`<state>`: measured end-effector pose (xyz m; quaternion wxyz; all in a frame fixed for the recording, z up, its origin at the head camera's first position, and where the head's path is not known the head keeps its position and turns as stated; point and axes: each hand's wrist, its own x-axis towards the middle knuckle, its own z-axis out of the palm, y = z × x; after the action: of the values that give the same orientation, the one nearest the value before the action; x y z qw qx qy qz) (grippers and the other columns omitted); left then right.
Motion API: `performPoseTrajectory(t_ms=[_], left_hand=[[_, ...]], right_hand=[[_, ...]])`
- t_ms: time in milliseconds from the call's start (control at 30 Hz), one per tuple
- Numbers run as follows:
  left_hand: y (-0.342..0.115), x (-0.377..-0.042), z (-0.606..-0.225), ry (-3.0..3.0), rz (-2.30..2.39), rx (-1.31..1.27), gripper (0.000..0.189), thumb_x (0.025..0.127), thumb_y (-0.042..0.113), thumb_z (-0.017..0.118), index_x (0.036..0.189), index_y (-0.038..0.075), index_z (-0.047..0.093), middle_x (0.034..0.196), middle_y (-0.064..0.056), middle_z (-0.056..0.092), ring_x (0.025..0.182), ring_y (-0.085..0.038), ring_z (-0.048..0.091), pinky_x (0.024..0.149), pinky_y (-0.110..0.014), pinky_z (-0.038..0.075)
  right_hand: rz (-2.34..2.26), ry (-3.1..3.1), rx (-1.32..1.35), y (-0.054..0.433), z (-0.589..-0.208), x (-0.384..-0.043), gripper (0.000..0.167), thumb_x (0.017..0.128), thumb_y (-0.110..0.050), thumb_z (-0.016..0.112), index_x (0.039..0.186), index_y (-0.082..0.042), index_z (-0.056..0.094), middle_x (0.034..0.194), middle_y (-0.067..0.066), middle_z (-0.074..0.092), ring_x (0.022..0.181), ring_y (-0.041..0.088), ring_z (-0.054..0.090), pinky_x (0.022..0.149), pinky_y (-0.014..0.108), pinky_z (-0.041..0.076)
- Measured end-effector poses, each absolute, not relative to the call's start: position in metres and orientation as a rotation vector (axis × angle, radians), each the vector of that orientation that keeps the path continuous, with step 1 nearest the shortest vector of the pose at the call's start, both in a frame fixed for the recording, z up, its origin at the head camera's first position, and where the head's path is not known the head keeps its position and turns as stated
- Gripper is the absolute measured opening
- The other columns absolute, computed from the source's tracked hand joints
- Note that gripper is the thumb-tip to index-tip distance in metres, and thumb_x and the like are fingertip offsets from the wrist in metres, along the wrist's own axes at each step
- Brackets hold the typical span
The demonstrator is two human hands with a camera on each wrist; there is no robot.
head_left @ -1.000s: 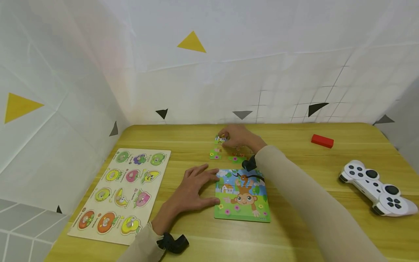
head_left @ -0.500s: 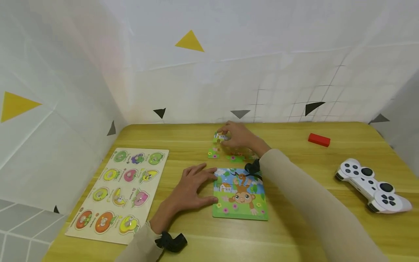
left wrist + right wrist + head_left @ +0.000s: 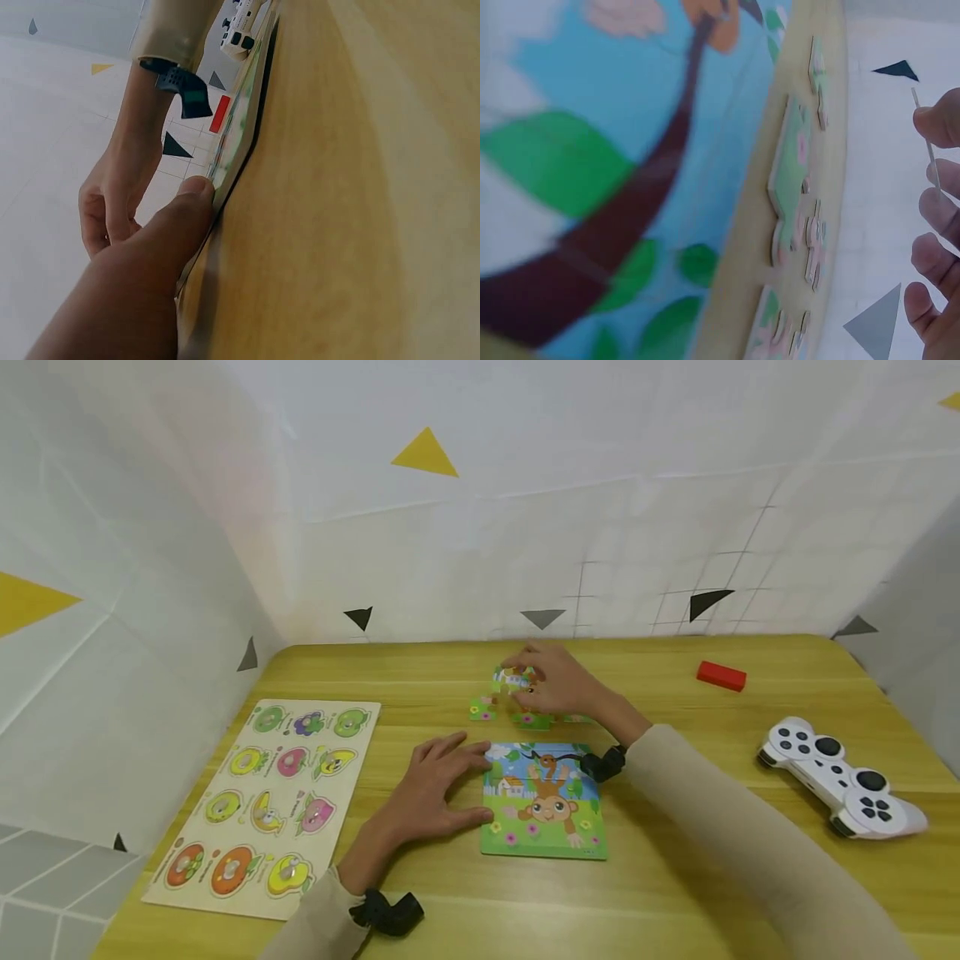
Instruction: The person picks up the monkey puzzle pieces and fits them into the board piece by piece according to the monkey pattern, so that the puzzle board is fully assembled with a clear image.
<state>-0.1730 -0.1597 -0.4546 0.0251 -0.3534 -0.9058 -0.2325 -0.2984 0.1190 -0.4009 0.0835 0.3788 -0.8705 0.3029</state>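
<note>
A square monkey picture board [image 3: 517, 835] lies flat on the wooden table. At its left edge rests my left hand [image 3: 435, 793], fingers spread, with the thumb [image 3: 196, 187] right at the board's rim. Beyond the far edge, my right hand [image 3: 558, 681] pinches a thin jigsaw piece [image 3: 928, 142] between thumb and fingers, held above the table. More jigsaw pieces lie below that hand: one with flowers [image 3: 482, 708], a green one with a pink flower [image 3: 534, 722] and others partly covered by the hand.
To the left lies a wooden fruit puzzle board [image 3: 341, 793] with knobbed pieces. A white game controller [image 3: 840, 777] sits at the right, and a red block [image 3: 722, 676] lies farther back. White cloth walls [image 3: 465, 552] enclose the table's back and sides.
My right hand has risen slightly with a piece in its pinch and its forearm has shifted right. My left hand stays at the board's edge. The whole head view has drifted a little.
</note>
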Motion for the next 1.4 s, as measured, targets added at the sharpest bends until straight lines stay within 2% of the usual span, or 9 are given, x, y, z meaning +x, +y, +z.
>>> performPoseTrajectory(t_ms=[200,533,633,767,933,1000,1133,1233,1400], left_hand=[[-0.160,-0.173,-0.455,-2.796,-0.702,-1.090,0.061,0.087,0.068,0.066,0.137,0.034,0.059,0.160,0.013,0.043,0.156,-0.025,0.026,0.121,-0.056,0.019],[-0.159,-0.172,-0.456,-2.792,-0.730,-1.089,0.060,0.087,0.067,0.067,0.137,0.033,0.059,0.160,0.013,0.043,0.156,-0.026,0.026,0.121,-0.057,0.019],[-0.159,-0.172,-0.456,-2.776,-0.729,-1.089,0.060,0.087,0.066,0.068,0.137,0.032,0.060,0.159,0.011,0.045,0.155,-0.028,0.028,0.119,-0.058,0.020],[-0.159,-0.173,-0.456,-2.770,-0.731,-1.093,0.061,0.087,0.065,0.068,0.137,0.031,0.060,0.159,0.010,0.046,0.155,-0.029,0.029,0.119,-0.057,0.021],[-0.159,-0.174,-0.455,-2.756,-0.724,-1.103,0.061,0.087,0.066,0.068,0.136,0.030,0.061,0.158,0.009,0.047,0.154,-0.030,0.031,0.118,-0.058,0.022],[-0.159,-0.175,-0.455,-2.750,-0.723,-1.104,0.061,0.087,0.066,0.068,0.136,0.031,0.061,0.158,0.009,0.047,0.154,-0.030,0.031,0.118,-0.059,0.022],[-0.160,-0.175,-0.455,-2.758,-0.730,-1.101,0.061,0.087,0.067,0.066,0.136,0.031,0.060,0.159,0.010,0.046,0.155,-0.029,0.029,0.119,-0.059,0.020],[-0.160,-0.175,-0.455,-2.767,-0.741,-1.098,0.061,0.087,0.068,0.066,0.136,0.032,0.060,0.159,0.011,0.045,0.155,-0.028,0.028,0.120,-0.058,0.019],[-0.159,-0.174,-0.456,-2.761,-0.730,-1.099,0.061,0.087,0.068,0.067,0.137,0.033,0.059,0.159,0.010,0.046,0.155,-0.028,0.029,0.119,-0.058,0.020]], right_hand=[[0.912,-2.513,1.151,0.128,-0.408,-0.285,0.042,0.088,-0.025,0.075,0.128,-0.012,0.071,0.098,0.004,0.066,0.063,0.011,0.041,0.060,0.029,0.037],[0.995,-2.521,1.211,0.135,-0.415,-0.254,0.044,0.090,-0.025,0.075,0.131,-0.010,0.069,0.106,0.005,0.067,0.055,0.015,0.046,0.057,0.028,0.043],[0.977,-2.530,1.207,0.136,-0.418,-0.249,0.044,0.089,-0.026,0.075,0.131,-0.011,0.069,0.112,0.005,0.069,0.052,0.010,0.045,0.058,0.026,0.043],[0.974,-2.537,1.217,0.137,-0.422,-0.243,0.044,0.087,-0.022,0.073,0.130,-0.011,0.069,0.108,0.001,0.068,0.055,0.008,0.044,0.059,0.026,0.044],[0.970,-2.593,1.233,0.137,-0.423,-0.230,0.045,0.088,-0.023,0.074,0.132,-0.014,0.069,0.105,-0.002,0.065,0.066,0.009,0.050,0.073,0.041,0.048],[0.965,-2.613,1.244,0.136,-0.422,-0.225,0.045,0.089,-0.025,0.074,0.133,-0.015,0.068,0.103,-0.002,0.064,0.066,0.010,0.047,0.072,0.044,0.046],[0.963,-2.641,1.283,0.134,-0.421,-0.216,0.044,0.091,-0.026,0.074,0.133,-0.015,0.069,0.099,-0.001,0.063,0.066,0.011,0.046,0.065,0.032,0.044],[0.956,-2.655,1.345,0.133,-0.421,-0.210,0.041,0.092,-0.025,0.073,0.132,-0.013,0.069,0.100,0.000,0.064,0.067,0.011,0.051,0.065,0.025,0.045],[0.966,-2.658,1.443,0.131,-0.420,-0.201,0.039,0.091,-0.023,0.076,0.128,-0.011,0.071,0.101,0.001,0.067,0.072,0.012,0.061,0.068,0.025,0.053]])
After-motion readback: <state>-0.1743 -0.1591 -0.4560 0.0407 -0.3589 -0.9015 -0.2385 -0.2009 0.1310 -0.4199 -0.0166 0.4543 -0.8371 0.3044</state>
